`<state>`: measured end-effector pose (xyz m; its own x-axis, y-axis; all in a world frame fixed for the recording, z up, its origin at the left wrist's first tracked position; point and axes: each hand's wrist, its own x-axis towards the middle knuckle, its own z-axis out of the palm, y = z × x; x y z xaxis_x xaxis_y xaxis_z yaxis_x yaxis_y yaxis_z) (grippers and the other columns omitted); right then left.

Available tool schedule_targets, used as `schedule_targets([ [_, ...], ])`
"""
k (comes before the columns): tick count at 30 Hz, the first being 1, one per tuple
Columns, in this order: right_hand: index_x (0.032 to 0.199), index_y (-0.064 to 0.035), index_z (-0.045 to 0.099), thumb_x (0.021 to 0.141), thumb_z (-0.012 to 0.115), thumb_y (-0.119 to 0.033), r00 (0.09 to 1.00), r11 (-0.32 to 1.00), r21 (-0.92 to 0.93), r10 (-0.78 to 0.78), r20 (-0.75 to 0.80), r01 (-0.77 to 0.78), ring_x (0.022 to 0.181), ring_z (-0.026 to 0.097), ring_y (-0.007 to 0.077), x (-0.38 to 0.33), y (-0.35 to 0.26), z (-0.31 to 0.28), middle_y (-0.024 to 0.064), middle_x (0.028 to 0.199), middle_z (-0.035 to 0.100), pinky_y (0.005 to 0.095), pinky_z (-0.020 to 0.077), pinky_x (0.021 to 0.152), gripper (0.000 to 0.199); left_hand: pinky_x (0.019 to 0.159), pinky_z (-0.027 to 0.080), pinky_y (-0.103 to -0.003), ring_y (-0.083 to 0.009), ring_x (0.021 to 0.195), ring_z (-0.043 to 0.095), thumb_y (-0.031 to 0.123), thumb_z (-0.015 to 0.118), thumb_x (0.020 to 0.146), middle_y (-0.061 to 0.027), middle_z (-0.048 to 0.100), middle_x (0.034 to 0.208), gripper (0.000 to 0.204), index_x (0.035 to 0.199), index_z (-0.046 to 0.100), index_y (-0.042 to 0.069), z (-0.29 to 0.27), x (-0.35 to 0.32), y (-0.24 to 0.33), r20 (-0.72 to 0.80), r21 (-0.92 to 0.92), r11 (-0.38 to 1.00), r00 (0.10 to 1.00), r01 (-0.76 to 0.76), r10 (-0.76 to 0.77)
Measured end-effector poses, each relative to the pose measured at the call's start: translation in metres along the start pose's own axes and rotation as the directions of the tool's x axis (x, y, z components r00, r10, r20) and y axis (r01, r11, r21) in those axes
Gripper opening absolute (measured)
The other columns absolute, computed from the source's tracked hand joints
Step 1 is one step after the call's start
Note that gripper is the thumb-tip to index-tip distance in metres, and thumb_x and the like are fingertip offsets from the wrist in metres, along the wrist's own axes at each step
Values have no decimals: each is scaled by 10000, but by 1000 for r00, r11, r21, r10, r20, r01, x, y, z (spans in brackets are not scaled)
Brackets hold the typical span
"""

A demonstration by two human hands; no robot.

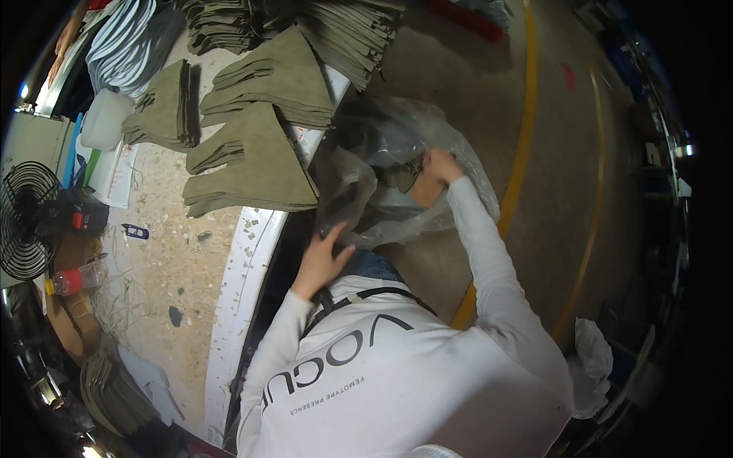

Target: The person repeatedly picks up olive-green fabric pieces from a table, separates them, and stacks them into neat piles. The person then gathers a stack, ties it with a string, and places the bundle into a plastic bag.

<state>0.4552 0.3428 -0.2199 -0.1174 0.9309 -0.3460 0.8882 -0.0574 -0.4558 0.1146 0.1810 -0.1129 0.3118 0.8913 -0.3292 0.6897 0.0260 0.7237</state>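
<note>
A large clear plastic bag [473, 145] hangs open beside the table's right edge. Inside it lie a dark olive piece [403, 177] and an orange-brown piece [424, 191]. My right hand [443, 166] reaches into the bag with its fingers curled closed at these pieces; what exactly is between the fingers is hidden. Near the bag's close edge is my left hand [324, 259], its fingers apart and holding nothing. Stacks of olive-green cut pieces, flat and suede-like, lie on the table, the closest stack [256, 164] at the edge by the bag.
On the worn table [191, 259] are a blue cutter [136, 231], a bottle with a red label [69, 282], loose threads and a black wire-guarded fan [30, 217]. Grey-white curved pieces [126, 49] stand at the far left. A yellow line [527, 114] runs along the floor.
</note>
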Motion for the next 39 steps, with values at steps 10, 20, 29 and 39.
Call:
schedule_targets([
  [10,1179,14,604,817,685,-366,973,997,14,79,-218,-78,1059,618,411,37,-65,-79,245,1113,650,481,491,927,531,1121,292,-333,-192,1370,378,183,611,962,-102,389,1518,567,1462,396,23,0,62,-25,-231,-677,735,935,45,-269],
  [20,1339,-80,507,670,818,-472,818,946,106,318,-479,-305,1203,457,536,70,-65,72,312,1369,424,538,443,986,836,1065,357,-353,-223,1246,487,364,622,962,-119,563,1341,505,1312,554,8,41,91,-110,-377,-618,786,884,-18,-276],
  [29,1208,-105,688,778,709,-199,695,799,600,402,-597,53,993,676,319,-18,-65,19,189,1094,703,379,510,892,441,1027,394,-303,-182,1242,494,117,632,950,-103,512,1400,452,1369,497,15,5,80,-54,-408,-556,831,874,-8,-265],
  [39,1057,44,656,777,620,-117,911,81,914,87,-404,397,748,637,137,-163,-179,-146,66,918,683,255,512,688,325,1016,388,-368,-248,1221,509,242,606,963,-155,545,1351,437,1321,534,2,20,86,-72,-512,-538,827,843,-164,-166],
])
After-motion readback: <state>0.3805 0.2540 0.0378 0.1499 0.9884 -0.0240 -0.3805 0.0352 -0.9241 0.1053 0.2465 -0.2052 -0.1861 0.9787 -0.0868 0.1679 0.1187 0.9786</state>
